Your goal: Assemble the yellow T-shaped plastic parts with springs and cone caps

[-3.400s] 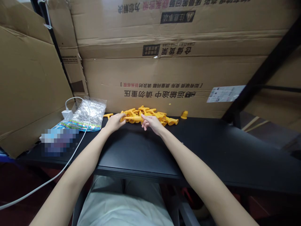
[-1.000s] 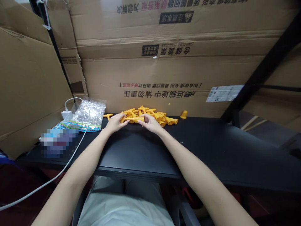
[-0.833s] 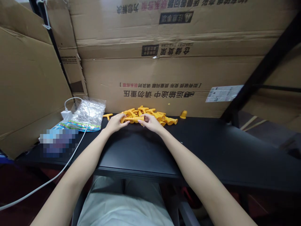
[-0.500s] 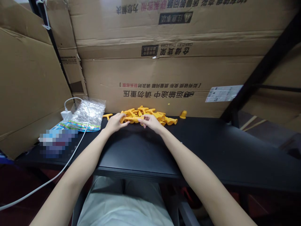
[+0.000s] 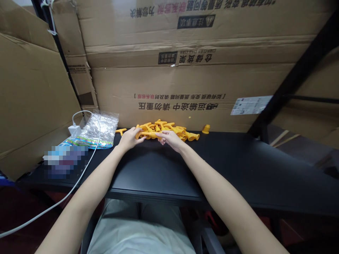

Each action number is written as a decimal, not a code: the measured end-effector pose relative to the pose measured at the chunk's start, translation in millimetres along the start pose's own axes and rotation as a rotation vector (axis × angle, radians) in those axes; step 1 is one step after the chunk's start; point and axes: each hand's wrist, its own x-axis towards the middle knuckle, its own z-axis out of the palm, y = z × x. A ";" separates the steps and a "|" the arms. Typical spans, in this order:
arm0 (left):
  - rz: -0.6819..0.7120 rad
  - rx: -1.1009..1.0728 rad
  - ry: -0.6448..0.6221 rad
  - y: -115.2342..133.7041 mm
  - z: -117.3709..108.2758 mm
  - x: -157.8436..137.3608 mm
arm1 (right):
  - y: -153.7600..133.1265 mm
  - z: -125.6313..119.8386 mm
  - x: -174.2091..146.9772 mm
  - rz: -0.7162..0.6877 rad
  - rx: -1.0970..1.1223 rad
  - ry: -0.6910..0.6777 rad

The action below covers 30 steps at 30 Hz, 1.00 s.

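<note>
My left hand (image 5: 129, 138) is closed on the crossbar end of a yellow T-shaped plastic handle (image 5: 148, 134). Its shaft points right, toward my right hand (image 5: 171, 138). There, thumb and fingers pinch the far end of the same yellow piece; my fingers partly cover that end, and whether a separate part sits on it I cannot tell. Right behind both hands lies a pile of yellow plastic parts (image 5: 182, 132), some T-shaped and some flared like cups. A lone T-shaped part (image 5: 121, 131) rests left of my left hand. One flared yellow cup (image 5: 206, 129) stands upright to the right.
The black tabletop (image 5: 159, 169) runs along a cardboard wall (image 5: 172, 81). On the left lie a clear plastic bag (image 5: 99, 125), a white charger (image 5: 74, 130) and a blurred package (image 5: 66, 160). A white cable (image 5: 87, 165) loops over the table edge beside my left forearm.
My right hand has shifted slightly left along the yellow piece, and the ridged stretch of shaft between my hands shows less. My left hand stays in place.
</note>
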 end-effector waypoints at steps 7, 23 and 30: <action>-0.010 -0.161 -0.055 5.0 -3.7 -1.1 | 8.5 -1.3 7.0 0.077 0.276 0.034; 0.017 -0.236 -0.053 3.0 -1.8 -2.1 | 30.0 -68.9 36.4 -0.178 0.549 0.892; 0.008 -0.224 -0.064 2.1 -1.1 -2.2 | 52.2 -71.2 33.6 -0.402 -0.099 0.871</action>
